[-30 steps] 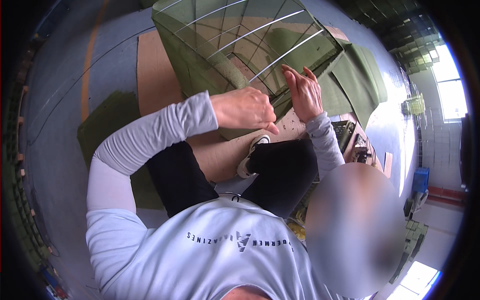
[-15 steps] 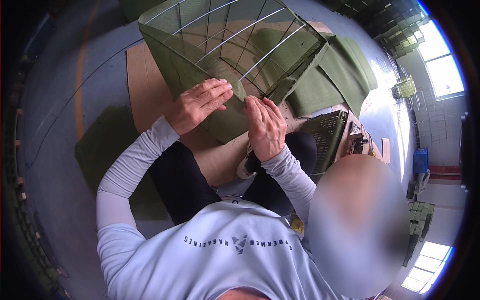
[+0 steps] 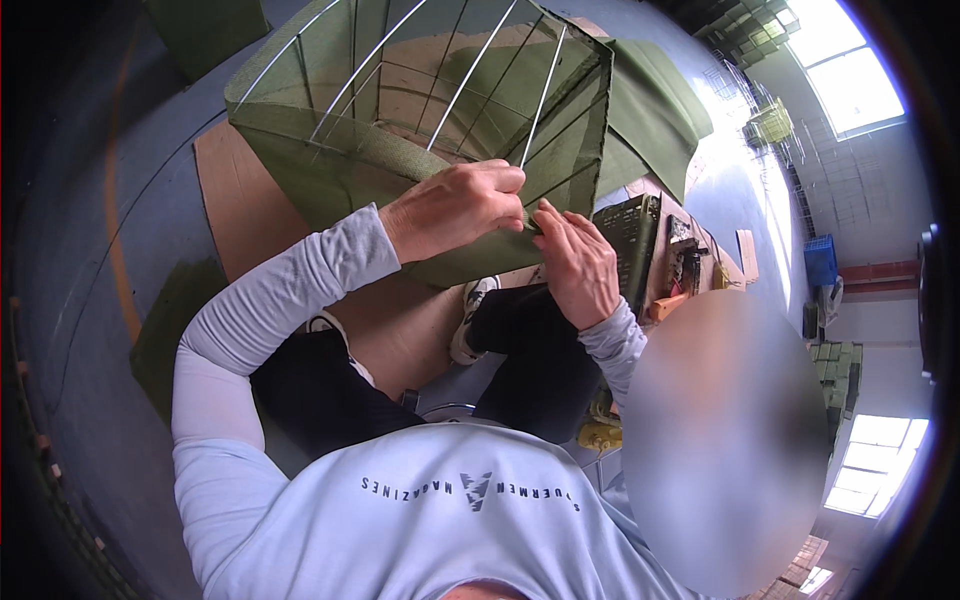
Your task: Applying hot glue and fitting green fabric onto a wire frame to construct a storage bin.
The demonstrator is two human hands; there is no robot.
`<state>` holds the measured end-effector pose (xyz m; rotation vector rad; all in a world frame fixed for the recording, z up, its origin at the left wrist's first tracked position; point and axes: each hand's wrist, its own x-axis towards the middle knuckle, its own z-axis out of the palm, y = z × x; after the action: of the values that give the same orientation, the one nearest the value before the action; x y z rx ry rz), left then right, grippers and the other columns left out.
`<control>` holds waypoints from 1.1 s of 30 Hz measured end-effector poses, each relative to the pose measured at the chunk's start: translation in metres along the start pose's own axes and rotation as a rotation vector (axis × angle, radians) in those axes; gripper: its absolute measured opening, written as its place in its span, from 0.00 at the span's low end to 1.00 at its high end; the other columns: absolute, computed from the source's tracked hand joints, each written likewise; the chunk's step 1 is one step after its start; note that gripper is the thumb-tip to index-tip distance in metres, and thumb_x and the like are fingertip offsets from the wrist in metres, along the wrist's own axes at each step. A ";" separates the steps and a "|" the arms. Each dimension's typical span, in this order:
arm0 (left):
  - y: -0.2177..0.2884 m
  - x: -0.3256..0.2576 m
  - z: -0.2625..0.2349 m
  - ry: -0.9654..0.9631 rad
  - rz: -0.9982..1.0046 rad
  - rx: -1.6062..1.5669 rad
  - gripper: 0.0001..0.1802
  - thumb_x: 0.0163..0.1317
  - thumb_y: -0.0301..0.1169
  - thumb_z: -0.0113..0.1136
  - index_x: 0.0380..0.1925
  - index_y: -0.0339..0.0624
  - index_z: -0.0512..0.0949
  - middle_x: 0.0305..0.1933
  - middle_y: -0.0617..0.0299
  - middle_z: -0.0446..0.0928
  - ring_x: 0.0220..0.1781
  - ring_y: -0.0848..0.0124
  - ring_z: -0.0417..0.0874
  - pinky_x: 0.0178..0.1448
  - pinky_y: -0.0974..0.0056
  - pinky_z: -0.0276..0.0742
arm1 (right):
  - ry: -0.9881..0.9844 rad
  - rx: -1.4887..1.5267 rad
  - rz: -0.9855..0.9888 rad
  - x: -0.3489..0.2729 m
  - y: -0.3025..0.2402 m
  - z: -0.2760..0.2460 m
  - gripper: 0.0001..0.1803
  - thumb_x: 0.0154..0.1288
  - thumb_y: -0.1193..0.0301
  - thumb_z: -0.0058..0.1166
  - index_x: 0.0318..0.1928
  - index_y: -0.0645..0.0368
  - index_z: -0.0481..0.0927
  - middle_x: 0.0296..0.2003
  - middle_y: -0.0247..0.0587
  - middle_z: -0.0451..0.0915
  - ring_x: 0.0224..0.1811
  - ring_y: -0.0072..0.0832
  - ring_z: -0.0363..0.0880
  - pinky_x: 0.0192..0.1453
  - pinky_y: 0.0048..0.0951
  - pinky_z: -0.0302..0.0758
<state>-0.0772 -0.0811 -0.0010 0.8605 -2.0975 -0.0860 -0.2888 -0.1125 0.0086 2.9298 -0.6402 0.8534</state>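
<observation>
- Green mesh cage (image 3: 400, 190) on a wire frame sits tipped over the person's knees, its lower edge drawn in close where both hands can work it.
- Left hand (image 3: 455, 205) is curled over that edge, fingers closed on fabric and wire.
- Right hand (image 3: 575, 260) pinches the same edge just beside it, fingertips pressed together.
- Beyond, cardboard sheet (image 3: 235, 195) lies flat on the floor under the cage.
</observation>
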 end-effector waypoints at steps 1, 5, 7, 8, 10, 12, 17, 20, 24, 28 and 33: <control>0.000 0.004 0.000 -0.018 -0.046 -0.015 0.08 0.51 0.27 0.66 0.25 0.35 0.77 0.26 0.58 0.67 0.32 0.63 0.74 0.36 0.59 0.72 | 0.041 -0.037 0.001 0.001 -0.001 0.003 0.07 0.59 0.75 0.56 0.38 0.63 0.76 0.34 0.49 0.83 0.37 0.41 0.83 0.52 0.39 0.76; -0.005 0.001 -0.019 -0.136 -0.291 -0.097 0.09 0.58 0.31 0.63 0.27 0.34 0.79 0.26 0.57 0.69 0.31 0.63 0.75 0.35 0.61 0.69 | -0.237 0.082 0.130 0.023 -0.005 -0.003 0.09 0.64 0.67 0.53 0.29 0.58 0.77 0.19 0.48 0.77 0.28 0.44 0.80 0.38 0.43 0.73; -0.007 0.007 -0.018 -0.180 -0.399 -0.120 0.09 0.59 0.30 0.62 0.28 0.33 0.79 0.26 0.57 0.70 0.30 0.63 0.75 0.36 0.61 0.70 | -0.372 0.122 0.197 0.037 0.000 -0.003 0.14 0.66 0.63 0.51 0.27 0.58 0.77 0.19 0.49 0.76 0.28 0.46 0.79 0.37 0.44 0.73; -0.010 0.011 -0.016 -0.219 -0.501 -0.155 0.10 0.60 0.30 0.61 0.28 0.33 0.80 0.26 0.57 0.72 0.30 0.63 0.75 0.36 0.61 0.70 | -0.512 0.149 0.269 0.043 0.006 -0.004 0.19 0.68 0.59 0.49 0.25 0.58 0.78 0.19 0.50 0.76 0.27 0.48 0.79 0.35 0.45 0.73; -0.013 0.012 -0.017 -0.242 -0.452 -0.071 0.09 0.63 0.31 0.59 0.31 0.34 0.80 0.28 0.58 0.76 0.30 0.66 0.78 0.37 0.64 0.72 | -0.545 0.200 0.296 0.047 0.010 -0.002 0.24 0.70 0.54 0.44 0.24 0.58 0.79 0.21 0.53 0.76 0.28 0.51 0.78 0.34 0.48 0.72; -0.014 0.006 -0.020 0.257 -0.592 -0.488 0.09 0.65 0.30 0.57 0.35 0.35 0.81 0.32 0.57 0.79 0.33 0.68 0.81 0.40 0.68 0.75 | -0.255 0.245 0.456 0.049 0.002 0.007 0.24 0.71 0.54 0.43 0.26 0.58 0.80 0.20 0.54 0.76 0.28 0.52 0.77 0.33 0.47 0.72; 0.025 -0.050 -0.021 0.279 -0.094 0.432 0.17 0.51 0.21 0.65 0.44 0.37 0.80 0.44 0.55 0.80 0.49 0.62 0.81 0.53 0.62 0.77 | 0.274 -0.095 0.007 0.022 -0.038 0.037 0.14 0.61 0.74 0.54 0.47 0.66 0.77 0.48 0.52 0.80 0.50 0.42 0.80 0.59 0.40 0.75; 0.028 -0.058 -0.019 0.212 -0.143 0.469 0.22 0.47 0.19 0.65 0.46 0.34 0.79 0.47 0.55 0.79 0.52 0.58 0.79 0.54 0.58 0.77 | 0.185 -0.032 0.059 0.029 -0.046 0.039 0.12 0.60 0.76 0.53 0.45 0.64 0.77 0.43 0.50 0.81 0.46 0.44 0.81 0.52 0.39 0.77; 0.009 -0.035 0.010 0.181 -0.092 0.216 0.08 0.53 0.26 0.57 0.34 0.40 0.79 0.34 0.60 0.75 0.42 0.63 0.78 0.46 0.61 0.77 | -0.003 0.121 0.244 0.016 -0.027 0.022 0.07 0.68 0.73 0.47 0.39 0.59 0.79 0.31 0.50 0.81 0.36 0.48 0.81 0.37 0.44 0.75; 0.004 -0.015 -0.003 0.154 -0.205 0.052 0.06 0.53 0.29 0.66 0.26 0.39 0.82 0.27 0.61 0.77 0.36 0.66 0.80 0.41 0.64 0.77 | -0.045 0.103 0.082 0.014 -0.001 0.017 0.12 0.69 0.65 0.51 0.34 0.60 0.80 0.20 0.55 0.73 0.21 0.48 0.72 0.27 0.43 0.66; -0.033 0.007 -0.022 -0.256 -0.577 -0.367 0.10 0.44 0.32 0.74 0.26 0.39 0.86 0.24 0.61 0.84 0.26 0.73 0.82 0.34 0.67 0.76 | -0.595 0.593 0.278 0.061 0.035 0.004 0.17 0.63 0.64 0.58 0.26 0.69 0.81 0.13 0.32 0.70 0.17 0.19 0.61 0.23 0.28 0.61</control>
<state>-0.0458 -0.1056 0.0069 1.2414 -1.9041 -0.8966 -0.2539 -0.1677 0.0340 3.7375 -0.9793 0.1536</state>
